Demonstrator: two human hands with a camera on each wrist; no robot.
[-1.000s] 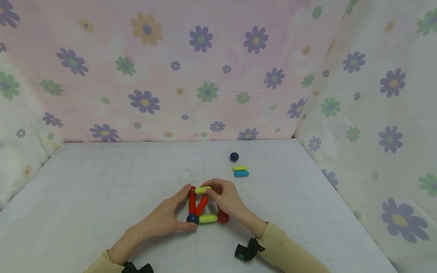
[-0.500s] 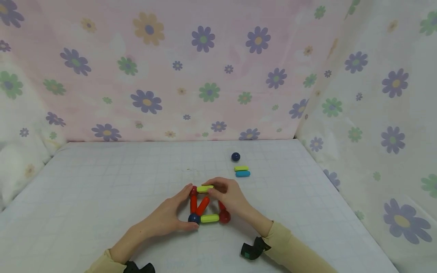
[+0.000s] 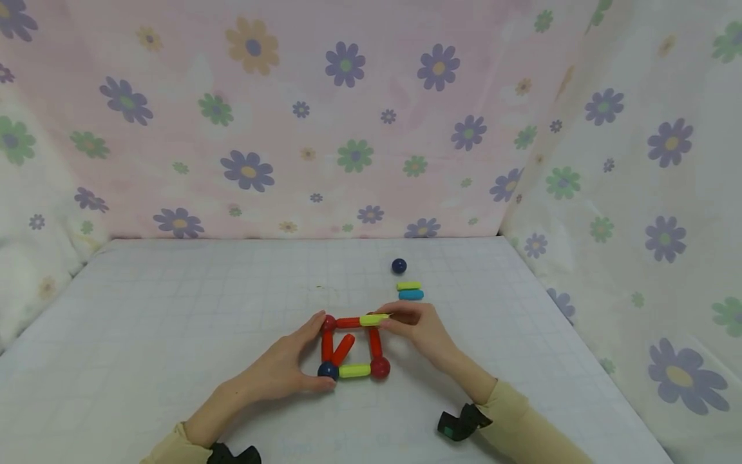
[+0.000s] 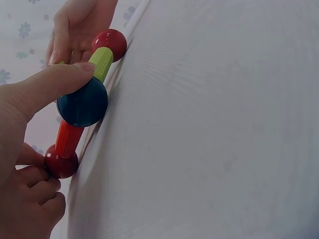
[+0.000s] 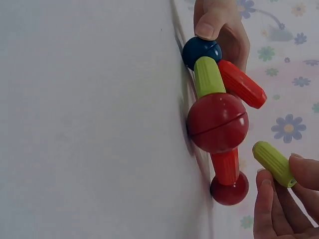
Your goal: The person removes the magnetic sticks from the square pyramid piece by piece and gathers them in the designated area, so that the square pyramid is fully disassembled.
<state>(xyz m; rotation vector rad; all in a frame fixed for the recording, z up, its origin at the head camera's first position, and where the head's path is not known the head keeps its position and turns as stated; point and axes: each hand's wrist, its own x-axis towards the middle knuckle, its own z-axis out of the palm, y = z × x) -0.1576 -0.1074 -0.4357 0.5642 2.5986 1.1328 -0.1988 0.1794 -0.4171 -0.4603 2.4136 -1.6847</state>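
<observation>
A four-sided frame of toy building rods and balls lies on the table in the head view. Its near left corner is a navy ball, its far left corner a red ball, and its near right corner another red ball. A red rod slants up from the navy ball. My left hand holds the left side, thumb on the navy ball and fingers at the far red ball. My right hand pinches a yellow-green rod over the far right corner, partly hiding the ball there.
Behind my right hand lie a blue rod and a second yellow-green rod, side by side. Farther back is a loose navy ball. A flowered cloth rises at the table's back edge and sides.
My right hand has moved right with the yellow-green rod, from beside the far left ball to the far right corner. The frame's far red rod now shows. My left hand keeps its place.
</observation>
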